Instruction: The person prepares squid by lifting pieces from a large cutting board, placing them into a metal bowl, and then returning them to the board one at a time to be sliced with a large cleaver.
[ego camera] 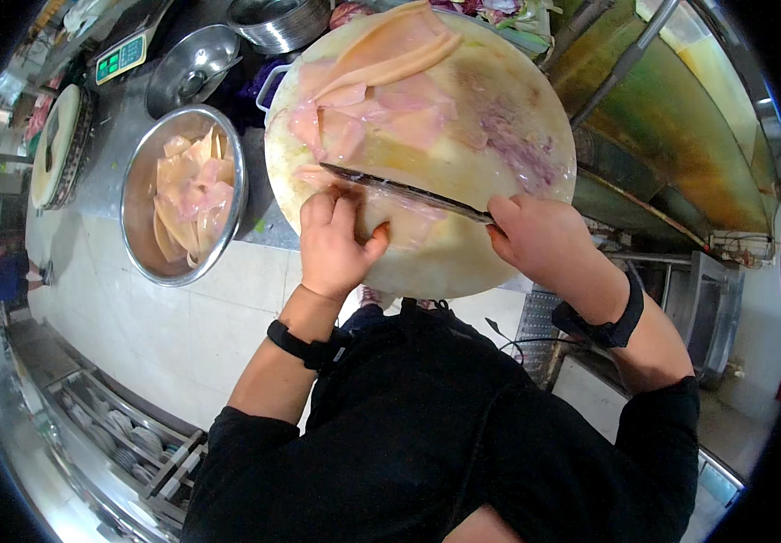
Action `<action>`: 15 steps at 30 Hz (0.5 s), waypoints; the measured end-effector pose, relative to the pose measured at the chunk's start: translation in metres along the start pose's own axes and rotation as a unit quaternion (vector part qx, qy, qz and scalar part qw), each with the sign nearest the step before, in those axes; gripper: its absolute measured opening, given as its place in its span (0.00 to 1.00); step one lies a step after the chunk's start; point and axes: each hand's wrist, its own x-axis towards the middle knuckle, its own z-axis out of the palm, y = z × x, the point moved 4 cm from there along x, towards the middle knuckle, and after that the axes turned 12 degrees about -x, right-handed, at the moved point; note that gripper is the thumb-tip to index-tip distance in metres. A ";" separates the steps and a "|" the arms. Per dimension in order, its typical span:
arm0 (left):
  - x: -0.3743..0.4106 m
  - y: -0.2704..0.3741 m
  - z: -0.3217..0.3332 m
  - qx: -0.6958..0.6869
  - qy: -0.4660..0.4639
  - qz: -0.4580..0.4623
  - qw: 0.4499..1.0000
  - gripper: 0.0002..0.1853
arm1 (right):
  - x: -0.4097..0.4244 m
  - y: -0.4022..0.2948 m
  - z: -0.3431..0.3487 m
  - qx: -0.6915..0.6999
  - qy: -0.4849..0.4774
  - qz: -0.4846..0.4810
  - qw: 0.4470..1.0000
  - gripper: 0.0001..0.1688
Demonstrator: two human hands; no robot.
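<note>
My right hand (pixel 540 234) grips the handle end of a dark-bladed kitchen knife (pixel 404 190). Its blade slants across a round chopping board (pixel 458 271), over a thin piece of pale pink raw flesh (pixel 414 220). My left hand (pixel 336 237) presses on that piece with curled fingers, just on the near side of the blade; the fingertips are partly hidden. Beyond the knife lie several flat cut pieces (pixel 390 112) of the same flesh, perhaps squid. One large folded sheet (pixel 390 51) rests at the far side of the board.
Left of the board, a steel bowl (pixel 131 197) holds more flesh pieces. Behind it are a steel colander or bowl (pixel 193 68), stacked metal dishes (pixel 281 24) and a scale display (pixel 120 60). Purple scraps (pixel 519 149) stick to the board. Another chopping board (pixel 57 149) stands far left.
</note>
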 end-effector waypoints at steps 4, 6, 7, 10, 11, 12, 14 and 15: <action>0.000 -0.001 0.001 0.006 -0.012 -0.004 1.000 0.25 | 0.002 -0.002 -0.002 -0.011 -0.003 -0.011 1.000 0.09; 0.000 -0.001 0.001 0.010 -0.016 -0.004 1.000 0.25 | 0.004 -0.003 -0.003 -0.016 -0.011 -0.014 1.000 0.09; 0.000 -0.001 0.001 0.012 -0.016 -0.003 1.000 0.25 | 0.006 -0.003 -0.003 -0.019 -0.015 -0.016 1.000 0.09; 0.001 0.000 0.001 0.015 -0.017 0.000 1.000 0.25 | 0.014 -0.005 -0.002 -0.022 -0.009 -0.029 0.999 0.08; 0.001 0.000 0.001 0.014 -0.017 -0.001 1.000 0.25 | 0.016 -0.006 -0.001 -0.028 -0.015 -0.027 0.999 0.08; 0.001 0.000 0.001 0.013 -0.017 -0.002 1.000 0.25 | 0.018 -0.010 0.000 -0.034 -0.022 -0.025 0.999 0.08; 0.002 0.000 0.000 0.015 -0.017 -0.002 1.000 0.26 | 0.022 -0.015 0.001 -0.044 -0.028 -0.023 0.998 0.08; 0.002 0.000 0.000 0.017 -0.018 -0.002 1.000 0.26 | 0.023 -0.017 0.000 -0.046 -0.029 -0.023 0.998 0.08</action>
